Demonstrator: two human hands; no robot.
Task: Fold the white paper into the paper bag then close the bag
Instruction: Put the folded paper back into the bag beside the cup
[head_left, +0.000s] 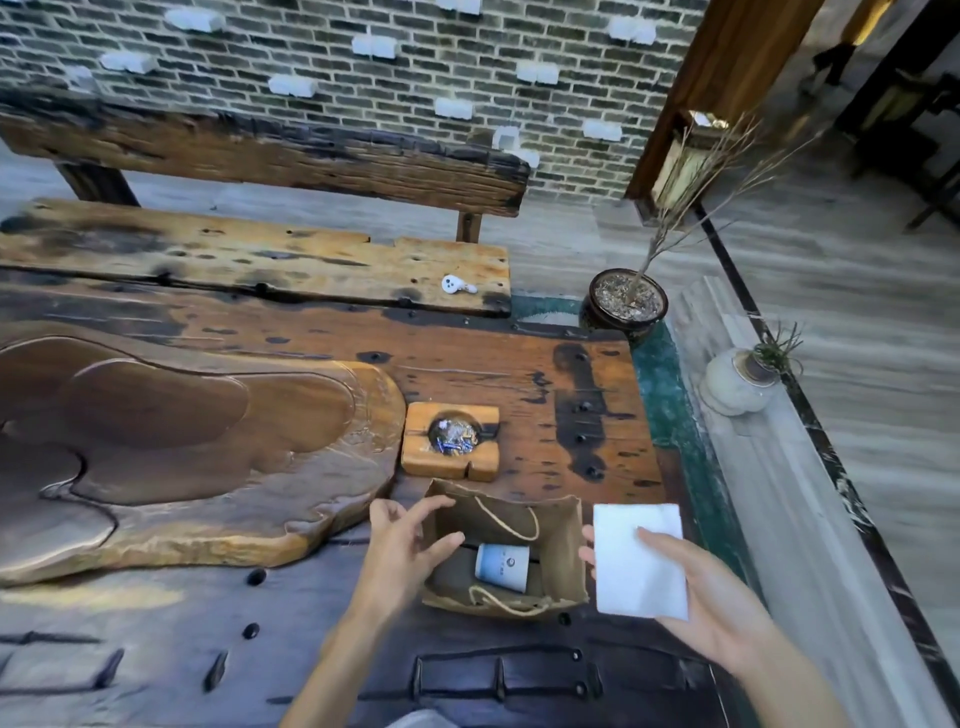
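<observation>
Two risks from here: the white paper (640, 561) is held flat and looks about as wide as the mouth of the paper bag (566, 566), so pushed in as it is it would likely jam on the rim or crumple; and the bag is soft and stands free near the tabletop's right edge, so a shove could tip it or slide it toward that edge. Cup (502, 568) lying inside plus rope handles (511, 517) drooping into the opening could also block the sheet. Right hand (696, 608) grasps the paper, thumb on top, fingers under, just right of the bag, not yet over the opening. Left hand (410, 540) is spread, fingers at the bag's left wall, gripping nothing that I can tell. Wooden ashtray (451, 441) sits just beyond the bag
</observation>
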